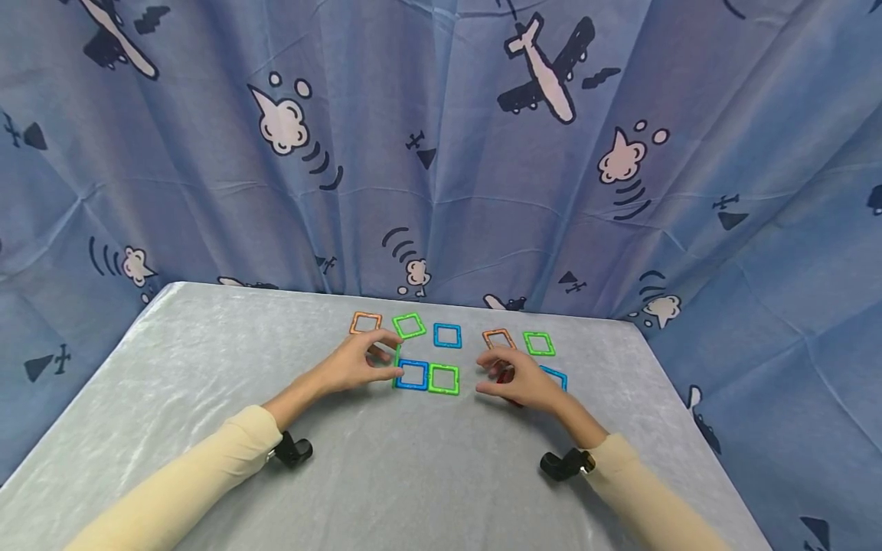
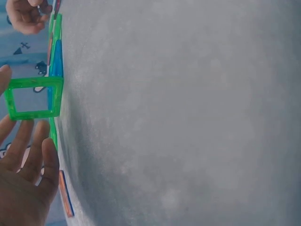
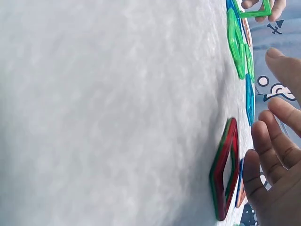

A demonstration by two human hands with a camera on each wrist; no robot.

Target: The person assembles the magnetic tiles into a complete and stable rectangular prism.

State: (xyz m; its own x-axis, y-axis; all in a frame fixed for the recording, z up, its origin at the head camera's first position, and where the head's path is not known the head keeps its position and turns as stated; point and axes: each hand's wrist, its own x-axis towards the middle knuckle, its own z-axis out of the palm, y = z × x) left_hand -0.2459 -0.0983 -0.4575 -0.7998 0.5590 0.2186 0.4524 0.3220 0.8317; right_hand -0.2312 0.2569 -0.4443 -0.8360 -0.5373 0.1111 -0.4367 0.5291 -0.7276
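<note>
My left hand [image 1: 354,363] pinches a green square magnetic tile [image 2: 33,114] between thumb and fingertips. That tile stands upright at the left edge of a flat blue tile [image 1: 412,387]. A second green tile [image 1: 444,392] lies flat against the blue one's right side. To the right, my right hand [image 1: 524,379] hovers with relaxed, parted fingers and nothing between them. Near its fingers, a red tile with a green edge [image 3: 217,188] lies on the table; the hand mostly hides it in the head view.
Behind the hands lie an orange tile [image 1: 366,314], a green tile [image 1: 405,316], a blue tile [image 1: 447,347], another orange tile [image 1: 498,331] and another green tile [image 1: 539,333]. A blue tile [image 1: 554,373] is partly covered by the right hand. A patterned curtain [image 1: 372,168] hangs behind the table.
</note>
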